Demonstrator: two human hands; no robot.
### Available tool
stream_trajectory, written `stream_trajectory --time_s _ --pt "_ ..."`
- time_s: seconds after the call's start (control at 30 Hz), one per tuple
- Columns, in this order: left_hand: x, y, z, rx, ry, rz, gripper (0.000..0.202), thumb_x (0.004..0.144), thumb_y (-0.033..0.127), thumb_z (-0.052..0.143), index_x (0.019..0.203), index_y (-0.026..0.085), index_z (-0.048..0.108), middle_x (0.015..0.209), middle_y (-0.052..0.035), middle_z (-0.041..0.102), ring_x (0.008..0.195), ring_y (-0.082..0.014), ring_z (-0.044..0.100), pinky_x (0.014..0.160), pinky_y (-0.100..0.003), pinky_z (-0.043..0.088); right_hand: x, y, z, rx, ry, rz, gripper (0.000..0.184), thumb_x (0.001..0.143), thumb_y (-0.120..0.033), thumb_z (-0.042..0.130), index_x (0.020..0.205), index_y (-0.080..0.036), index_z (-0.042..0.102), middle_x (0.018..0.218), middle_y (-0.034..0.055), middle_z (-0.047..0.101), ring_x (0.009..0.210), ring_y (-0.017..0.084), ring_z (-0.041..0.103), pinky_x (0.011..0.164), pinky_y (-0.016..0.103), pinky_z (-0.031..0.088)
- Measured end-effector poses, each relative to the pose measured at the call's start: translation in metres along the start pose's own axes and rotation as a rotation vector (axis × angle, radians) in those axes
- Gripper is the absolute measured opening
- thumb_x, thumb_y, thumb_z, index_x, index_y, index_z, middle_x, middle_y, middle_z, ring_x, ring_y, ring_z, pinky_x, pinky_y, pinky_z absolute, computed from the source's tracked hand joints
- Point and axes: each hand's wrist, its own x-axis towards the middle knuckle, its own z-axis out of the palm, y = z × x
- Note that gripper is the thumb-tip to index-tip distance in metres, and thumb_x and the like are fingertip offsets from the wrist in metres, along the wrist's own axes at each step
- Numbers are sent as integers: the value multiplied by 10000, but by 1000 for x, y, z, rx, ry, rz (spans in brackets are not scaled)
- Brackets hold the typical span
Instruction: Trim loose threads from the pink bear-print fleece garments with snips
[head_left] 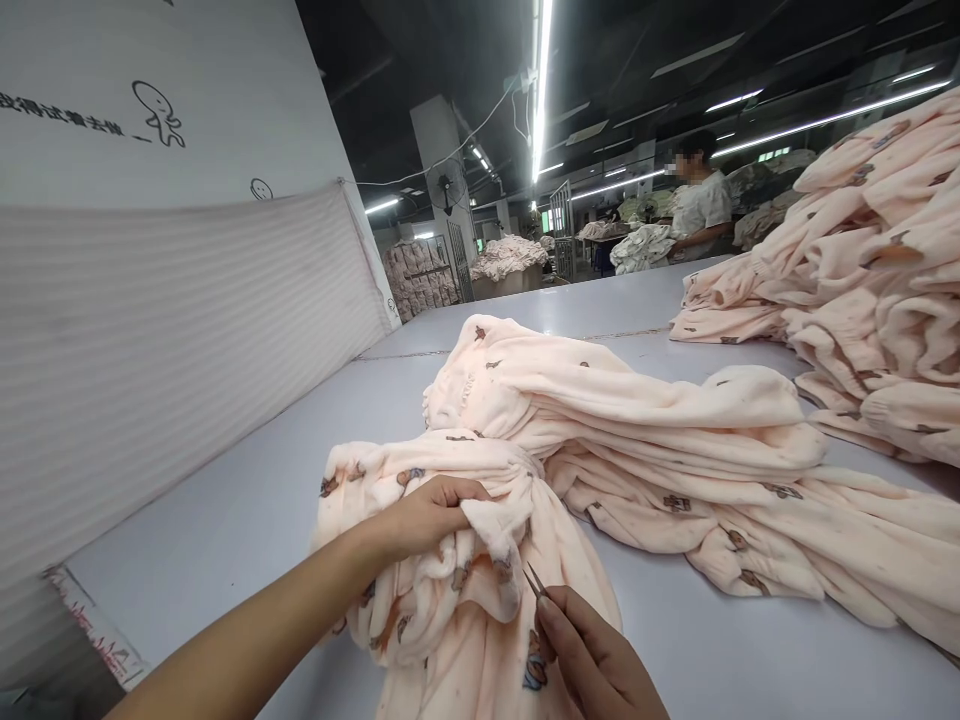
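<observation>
Pink garment (562, 520): soft, printed with small figures, bunched on the near part of the table (285, 480) and spreading to its right; whether one piece or several, cannot tell.

White sheet (180, 330): hung along the table's left side, apart from the cloth.

Left hand (435, 515): above the table's near part, thumb and fingers pinching a fold. Risk: a slack pinch could let the thick cloth slip and bury the spot.

Pointed tool (534, 580): over the table's near part, tip close to the fold; contact cannot be told. Risk: a shift of the cloth could make the tip snag the nap, or prick the nearby left fingertips.

Right hand (592, 650): nearest the table's front, thumb and fingers gripping the tool. Risk: a loose grip could skew the tip.

Co-worker (701, 215): beyond the table's far edge, at pale cloth (641, 248).

Garment pile (877, 290): on the table's right side, high and loose. Risk: a slump could mix pieces or tug the fold away.
</observation>
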Motion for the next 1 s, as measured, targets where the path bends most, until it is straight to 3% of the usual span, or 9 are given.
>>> stream_trajectory --time_s 0.1,0.27,0.47,0.57,0.63,0.77,0.9,1.0 --pt "0 -2 0 -39 -12 -22 137 789 225 533 761 131 628 705 2 587 629 -98 505 585 -189 383 9 4 5 -15 -17 -8 393 846 -574 420 696 -214 470 617 -53 377 566 110 409 549 222 347" --pt "0 -2 2 -46 -38 -26 102 757 177 540 739 130 630 716 3 583 664 -103 498 610 -192 377 17 6 9 -44 -8 -34 398 848 -584 394 713 -219 477 643 -46 441 596 118 484 562 216 383" --pt "-2 0 3 -43 -60 -28 109 748 174 520 738 131 620 704 4 570 655 -111 486 604 -206 364 16 10 9 -121 49 -72 444 887 -549 334 626 -210 450 595 -38 412 567 121 440 545 222 371" --pt "-4 1 8 -47 -65 -18 113 697 130 499 746 130 600 699 6 552 638 -114 476 586 -212 359 13 8 13 -172 125 -119 316 818 -524 498 732 -221 501 670 -31 477 625 138 467 605 232 382" --pt "-5 2 13 -40 -18 13 180 624 80 487 766 134 582 760 2 552 693 -128 483 618 -219 365 12 5 15 -196 175 -146 266 765 -474 596 850 -231 527 753 -23 517 691 151 494 666 237 385" --pt "-4 1 19 -39 130 65 294 626 55 425 875 156 544 811 12 528 744 -125 453 657 -215 344 20 -6 8 -155 200 -166 269 826 -486 496 904 -229 513 768 -4 534 758 171 514 699 248 408" --pt "4 -1 15 -80 -12 -31 130 706 127 452 694 123 581 647 15 498 596 -102 396 543 -213 284 31 -14 -11 -121 241 -95 287 847 -512 451 878 -228 473 683 -40 466 601 125 476 559 214 414" --pt "9 -2 13 -139 -94 -96 241 749 303 565 594 121 533 544 37 407 520 -82 317 500 -220 231 31 -16 -17 -171 269 -52 282 849 -509 449 856 -228 477 691 -41 485 630 125 509 593 206 422"
